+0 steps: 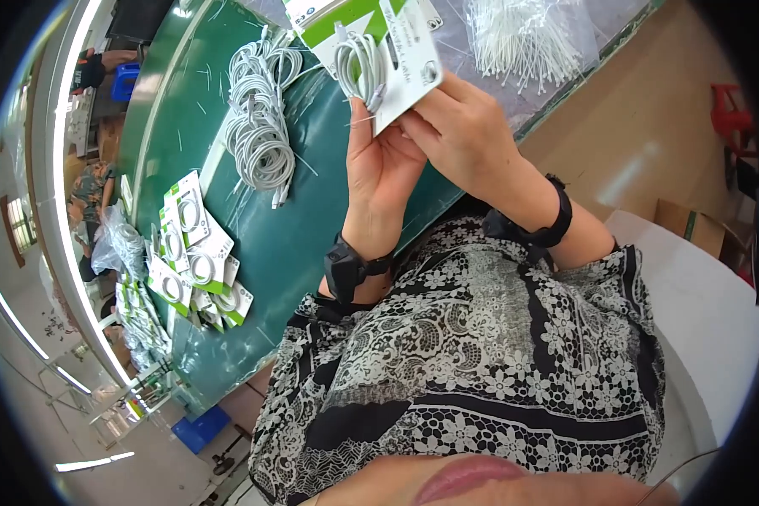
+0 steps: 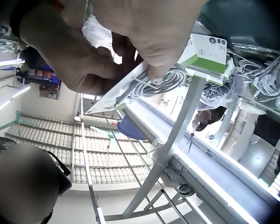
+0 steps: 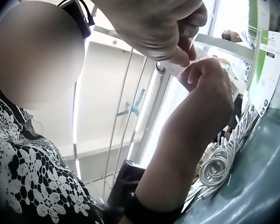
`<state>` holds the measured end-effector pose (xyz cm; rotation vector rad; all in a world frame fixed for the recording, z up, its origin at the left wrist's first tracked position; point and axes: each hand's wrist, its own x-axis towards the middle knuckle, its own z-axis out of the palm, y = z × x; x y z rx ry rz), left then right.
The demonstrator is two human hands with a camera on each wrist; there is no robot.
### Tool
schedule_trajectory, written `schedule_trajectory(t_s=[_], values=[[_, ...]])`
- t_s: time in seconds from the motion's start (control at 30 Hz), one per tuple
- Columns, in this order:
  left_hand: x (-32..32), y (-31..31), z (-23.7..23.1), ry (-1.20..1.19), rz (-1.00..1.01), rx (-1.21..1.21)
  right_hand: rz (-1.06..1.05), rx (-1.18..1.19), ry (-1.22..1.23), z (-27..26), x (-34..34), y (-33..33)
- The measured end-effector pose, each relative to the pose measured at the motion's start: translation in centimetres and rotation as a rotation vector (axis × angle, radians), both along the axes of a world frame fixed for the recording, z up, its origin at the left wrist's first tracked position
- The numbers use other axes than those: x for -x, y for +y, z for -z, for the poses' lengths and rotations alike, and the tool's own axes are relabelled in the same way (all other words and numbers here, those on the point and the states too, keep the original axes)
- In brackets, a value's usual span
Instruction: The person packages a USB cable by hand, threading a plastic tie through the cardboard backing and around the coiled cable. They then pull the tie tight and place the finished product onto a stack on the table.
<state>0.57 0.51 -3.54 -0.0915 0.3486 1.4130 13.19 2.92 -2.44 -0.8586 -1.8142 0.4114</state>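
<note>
A white card (image 1: pixel 411 74) with a coiled white cable (image 1: pixel 360 67) on its face is held up between both hands. The left hand (image 1: pixel 381 164) pinches its lower edge, thumb over the coil's lower end. At the card's right edge, the right hand (image 1: pixel 472 135) grips with curled fingers, some hidden behind the card. In the left wrist view the thumb presses on the coil (image 2: pixel 164 84) against the card (image 2: pixel 116 95). The right wrist view shows both hands meeting at the card's printed back (image 3: pixel 175 67), the right hand (image 3: pixel 154 28) above the left hand (image 3: pixel 200 93).
Bundled white cables (image 1: pixel 261 126) lie on the green table (image 1: pixel 270 244). Carded cables (image 1: pixel 198 253) are piled at the left, beside plastic bags (image 1: pixel 120 244). Green and white cards (image 1: pixel 320 21) stand just behind the held card. A bag of white ties (image 1: pixel 527 42) lies at back right.
</note>
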Motion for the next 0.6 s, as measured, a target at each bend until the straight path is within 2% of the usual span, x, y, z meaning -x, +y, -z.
schedule_trajectory(t_s=[0.03,0.1,0.17,0.2,0.23,0.3,0.33,0.43,0.5,0.57,0.6], values=[[-0.5,0.1,-0.3,0.163,-0.033,0.037,0.003,0.023,0.058,0.4,-0.1,0.1],[0.3,0.3,0.7,0.174,-0.001,-0.058,-0.009,0.032,0.093,1.4,-0.4,0.3],[0.9,0.2,1.4,0.235,0.075,-0.220,-0.058,0.194,0.178,2.8,-1.4,0.4],[0.7,0.1,1.7,0.214,0.054,-0.227,-0.079,0.279,0.218,3.2,-2.0,0.4],[0.3,0.0,1.2,0.338,-0.003,-0.217,-0.093,0.274,0.193,3.1,-2.6,0.4],[-0.2,0.0,0.3,0.593,-0.112,-0.185,0.140,0.271,0.113,2.7,-3.5,-0.1],[-0.2,0.0,0.3,0.582,-0.124,-0.188,0.260,0.265,0.080,2.6,-4.0,-0.5],[-0.2,0.3,0.7,0.676,-0.271,-0.200,0.273,0.223,-0.068,2.3,-5.6,-2.3],[-0.5,0.3,0.7,0.698,-0.281,-0.227,0.291,0.202,-0.141,2.0,-5.8,-2.4],[-1.3,0.1,0.9,0.753,-0.285,-0.272,0.161,-0.265,-0.250,0.6,-5.1,-2.3],[-1.6,-0.1,1.0,0.745,-0.274,-0.274,0.172,-0.263,-0.258,0.0,-4.8,-2.1]])
